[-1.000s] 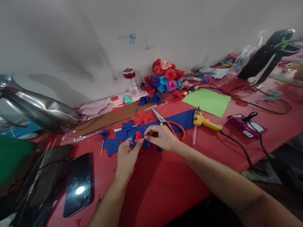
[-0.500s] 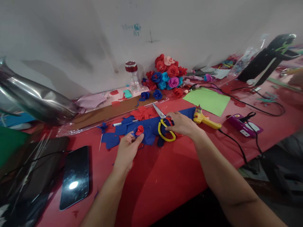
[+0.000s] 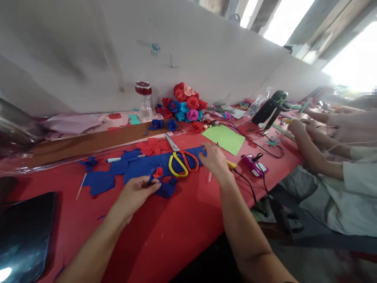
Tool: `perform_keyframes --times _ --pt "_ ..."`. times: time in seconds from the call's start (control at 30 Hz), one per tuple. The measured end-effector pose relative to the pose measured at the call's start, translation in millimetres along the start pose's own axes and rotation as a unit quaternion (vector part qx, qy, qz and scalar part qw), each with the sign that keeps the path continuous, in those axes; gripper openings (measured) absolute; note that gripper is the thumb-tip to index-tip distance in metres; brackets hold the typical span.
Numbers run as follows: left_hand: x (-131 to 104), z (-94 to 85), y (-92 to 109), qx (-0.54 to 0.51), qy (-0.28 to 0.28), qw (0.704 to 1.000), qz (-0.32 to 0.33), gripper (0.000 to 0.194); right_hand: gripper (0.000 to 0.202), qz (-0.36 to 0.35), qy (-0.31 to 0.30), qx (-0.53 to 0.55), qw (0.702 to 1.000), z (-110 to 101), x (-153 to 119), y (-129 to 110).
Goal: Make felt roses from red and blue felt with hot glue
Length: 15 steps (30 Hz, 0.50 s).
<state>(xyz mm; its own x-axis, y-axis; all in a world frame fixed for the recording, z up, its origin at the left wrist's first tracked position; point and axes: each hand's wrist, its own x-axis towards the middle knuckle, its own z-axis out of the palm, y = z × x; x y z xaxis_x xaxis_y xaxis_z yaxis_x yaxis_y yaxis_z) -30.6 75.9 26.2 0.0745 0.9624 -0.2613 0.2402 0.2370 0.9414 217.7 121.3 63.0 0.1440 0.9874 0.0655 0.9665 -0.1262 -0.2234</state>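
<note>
My left hand [image 3: 140, 189] pinches a small paper flower [image 3: 158, 173], red in the middle with blue around it. Fingers apart, my right hand [image 3: 214, 157] reaches over the right end of the blue paper strip [image 3: 194, 152], near the glue gun [image 3: 231, 164], which it partly hides. Scissors [image 3: 178, 157] with yellow and orange handles lie on the blue paper between my hands, blades pointing away. Blue paper pieces [image 3: 101, 184] and red scraps [image 3: 153, 147] lie around and beyond my left hand.
Behind are a jar [image 3: 145, 103], a flower bunch [image 3: 184, 105] and green paper [image 3: 225, 138]. A purple power socket [image 3: 253, 166] with cables sits right, a phone [image 3: 26, 236] at left. A person's arms [image 3: 315, 153] work at the far right.
The view has swung right, bringing another person into sight. My right hand has let go of the scissors and moved right of them, towards the glue gun. My left hand still holds the flower.
</note>
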Motion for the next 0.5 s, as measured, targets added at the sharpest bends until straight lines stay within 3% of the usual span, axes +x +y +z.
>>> perform_keyframes --times 0.07,0.17,0.33,0.5 --pt "-1.8 -0.7 3.2 0.035 -0.014 0.999 -0.019 0.022 0.046 0.056 0.014 -0.06 0.997 -3.1 -4.7 26.7" --pt "-4.7 -1.9 9.4 0.041 -0.045 0.997 -0.042 0.017 0.045 0.129 -0.021 -0.113 0.985 -0.3 -9.7 60.1" --pt "-4.2 -4.8 10.9 0.005 -0.093 0.994 -0.056 0.011 0.051 0.061 -0.004 -0.104 0.993 9.8 -11.6 81.8" --pt "-1.7 -5.8 4.4 0.049 -0.085 0.994 -0.042 0.008 0.033 0.06 0.06 -0.051 0.995 4.9 -25.7 88.8"
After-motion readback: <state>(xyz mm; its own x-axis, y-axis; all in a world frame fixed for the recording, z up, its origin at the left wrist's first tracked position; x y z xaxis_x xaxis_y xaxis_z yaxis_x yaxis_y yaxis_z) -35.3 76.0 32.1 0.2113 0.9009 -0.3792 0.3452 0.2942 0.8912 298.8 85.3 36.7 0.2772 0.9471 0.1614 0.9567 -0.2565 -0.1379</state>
